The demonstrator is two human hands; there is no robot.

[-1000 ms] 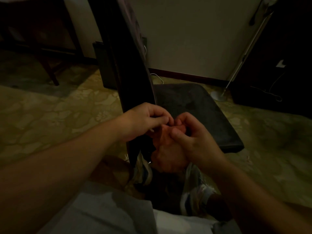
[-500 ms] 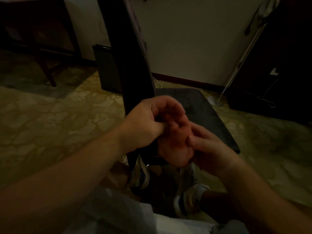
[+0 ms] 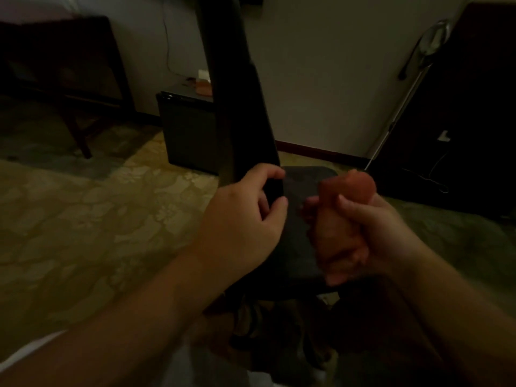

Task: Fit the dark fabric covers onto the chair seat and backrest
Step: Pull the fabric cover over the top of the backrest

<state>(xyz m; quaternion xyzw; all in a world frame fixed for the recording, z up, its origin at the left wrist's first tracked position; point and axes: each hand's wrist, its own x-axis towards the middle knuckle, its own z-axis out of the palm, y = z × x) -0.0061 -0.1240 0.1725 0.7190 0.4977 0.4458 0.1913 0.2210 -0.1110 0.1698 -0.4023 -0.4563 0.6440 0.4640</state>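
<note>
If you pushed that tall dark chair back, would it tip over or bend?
Probably it would not bend: the backrest stands straight and tall, its dark cover smooth. A hard push up high might tip the chair, since it rises far above the seat. The left hand, fingers curled at its lower edge, may steady it.

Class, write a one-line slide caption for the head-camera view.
Left hand pinches the dark cover at the chair backrest base; right hand grips an orange object above the seat.
</note>
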